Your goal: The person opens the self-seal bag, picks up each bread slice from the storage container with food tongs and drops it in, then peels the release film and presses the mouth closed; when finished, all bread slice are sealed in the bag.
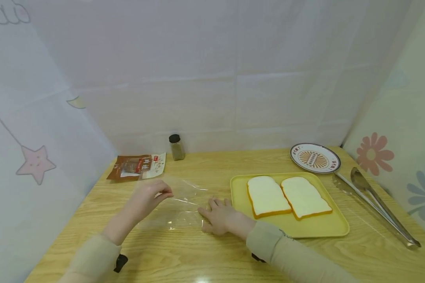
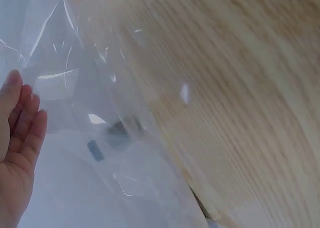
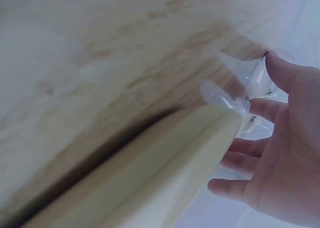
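Note:
A thin sheet of clear plastic film [image 1: 184,218] lies crinkled on the wooden table between both hands. My left hand [image 1: 146,196] pinches its edge between thumb and fingertips, a little above the table. In the left wrist view the film [image 2: 60,112] stretches across beside the left fingers [image 2: 32,123]. My right hand [image 1: 221,218] rests on the film's right end, palm down with fingers spread. In the right wrist view its fingertips [image 3: 257,107] touch the film, close beside the rim of the yellow tray [image 3: 165,173].
On the yellow tray [image 1: 322,230] lie two white bread slices [image 1: 268,195] with orange crusts. Metal tongs [image 1: 379,210] are right of it, and a patterned plate [image 1: 315,158] is behind. A black-capped spice jar [image 1: 177,149] and a brown packet [image 1: 136,167] stand at the back left.

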Motion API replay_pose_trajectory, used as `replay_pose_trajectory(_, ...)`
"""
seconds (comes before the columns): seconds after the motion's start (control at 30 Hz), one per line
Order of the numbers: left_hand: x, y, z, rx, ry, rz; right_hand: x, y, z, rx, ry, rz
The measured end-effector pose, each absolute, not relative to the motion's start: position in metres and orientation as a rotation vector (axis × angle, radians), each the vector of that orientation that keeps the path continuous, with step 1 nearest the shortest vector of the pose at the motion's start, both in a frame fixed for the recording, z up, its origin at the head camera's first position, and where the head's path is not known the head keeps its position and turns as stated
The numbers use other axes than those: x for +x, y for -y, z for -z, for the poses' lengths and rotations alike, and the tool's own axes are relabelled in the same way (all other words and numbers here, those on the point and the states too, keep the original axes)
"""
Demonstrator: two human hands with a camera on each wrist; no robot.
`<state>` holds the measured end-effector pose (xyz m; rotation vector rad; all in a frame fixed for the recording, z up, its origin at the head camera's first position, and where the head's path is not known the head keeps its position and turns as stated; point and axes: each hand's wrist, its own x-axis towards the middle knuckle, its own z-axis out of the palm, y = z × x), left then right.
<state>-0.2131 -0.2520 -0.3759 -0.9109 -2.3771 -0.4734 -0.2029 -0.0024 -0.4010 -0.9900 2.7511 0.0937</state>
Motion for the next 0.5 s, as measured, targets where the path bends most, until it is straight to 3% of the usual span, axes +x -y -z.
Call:
replay_pose_trajectory(0.2, -0.211, 0.250, 0.385, -0.915, 2.460, 0.447, -0.208, 0.008, 0.399, -1.078, -2.793, -0.122)
replay_pose_trajectory(0.5, -0.213, 0.248, 0.389, -0.890, 2.625, 0.536, -0.222, 0.016, 0.391, -0.980, -2.659, -0.045)
